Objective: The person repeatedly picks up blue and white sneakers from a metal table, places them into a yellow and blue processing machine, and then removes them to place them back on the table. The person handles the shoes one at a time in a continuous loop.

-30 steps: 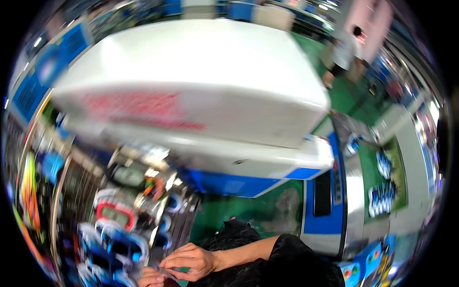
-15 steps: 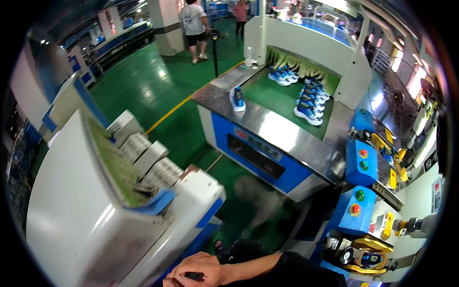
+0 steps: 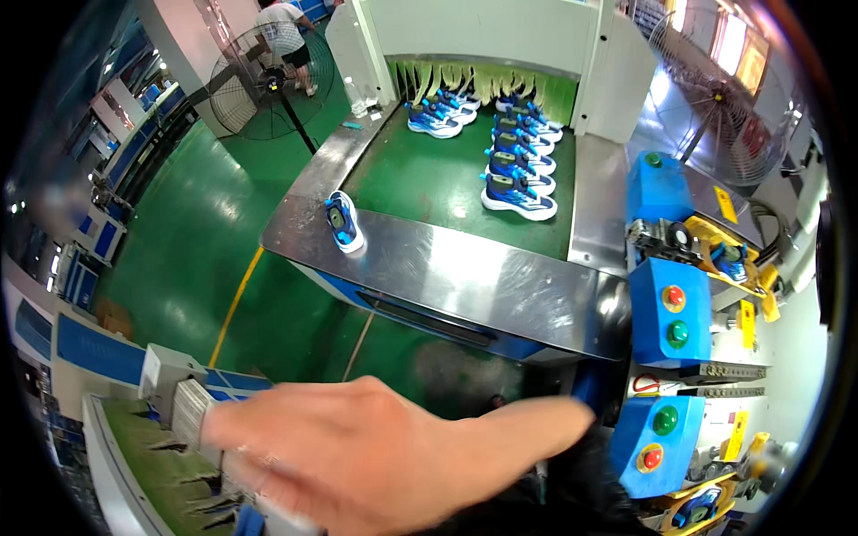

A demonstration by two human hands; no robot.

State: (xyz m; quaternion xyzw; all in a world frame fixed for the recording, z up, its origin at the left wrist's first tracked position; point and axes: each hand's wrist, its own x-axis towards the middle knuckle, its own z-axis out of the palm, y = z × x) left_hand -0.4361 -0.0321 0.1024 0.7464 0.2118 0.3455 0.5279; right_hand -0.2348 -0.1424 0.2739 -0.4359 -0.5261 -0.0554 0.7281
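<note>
The right hand [image 3: 375, 456], blurred and close to the camera, spans the lower middle of the view, back upward and fingers toward the left, with a black sleeve [image 3: 581, 487] at the lower right; its fingers are too smeared to tell whether they are clenched, loose or grasping anything. Nearest its fingers is a pale ribbed block [image 3: 189, 409], partly covered by them in the view, beside a light grey box [image 3: 168, 375]; I cannot tell whether the hand touches the block. Both stand by the green fringe [image 3: 138, 447] of a white machine at lower left. Ahead, a single blue-and-white shoe [image 3: 343, 223] rests on the left part of a steel surface [image 3: 447, 272]. Behind that surface, more shoes [image 3: 521, 196] line a green belt [image 3: 407, 179] in two rows, the farthest ones reaching the hanging strips [image 3: 559, 94]. On the right, blue control boxes [image 3: 648, 344] carry red and green buttons, beside yellow clamps [image 3: 708, 237] with shoes between them. A person in a white shirt [image 3: 281, 36] is at the upper left, behind a fan [image 3: 273, 85].
</note>
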